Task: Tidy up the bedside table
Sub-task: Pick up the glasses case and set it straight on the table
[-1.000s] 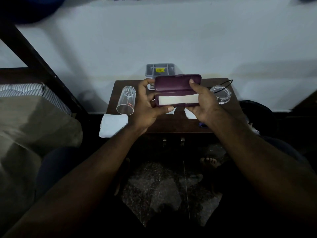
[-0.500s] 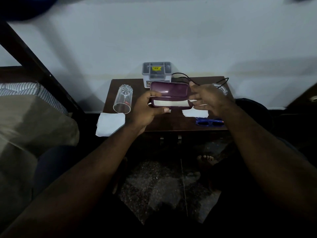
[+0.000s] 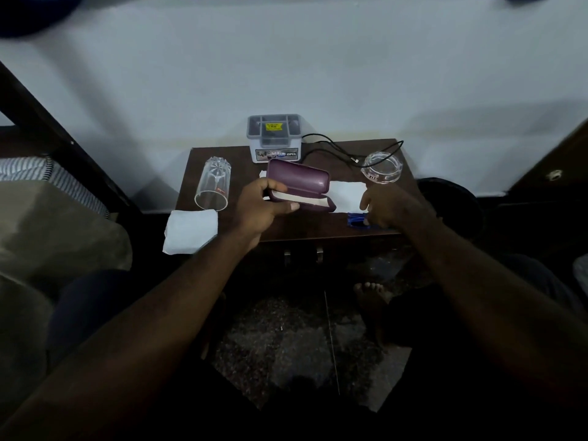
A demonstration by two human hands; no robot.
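Purple plastic, hard and shell-like, makes up the glasses case (image 3: 299,189) that the left hand (image 3: 257,211) holds open just above the counter (image 3: 318,229), thumb along the pale lining and fingers curled behind the hinge side. That grip is closed on the case. To its right, the right hand (image 3: 386,206) reaches down onto a pair of blue glasses (image 3: 354,220) near the front edge; the fingers cover most of the frame, and I cannot tell whether they have closed on it.

Those glasses look light and thin, likely springy at the arms and easily scratched at the lenses, so taking them by the bridge or the frame seems wiser than pinching the lenses. The case looks stiff enough to be gripped firmly.

Beyond the right hand sits a glass ashtray (image 3: 381,168), with a black cable (image 3: 334,149) trailing past it. Left of the case a drinking glass (image 3: 212,186) lies on its side, fragile and apt to roll, with a white tissue (image 3: 191,230) hanging over the edge beside it.
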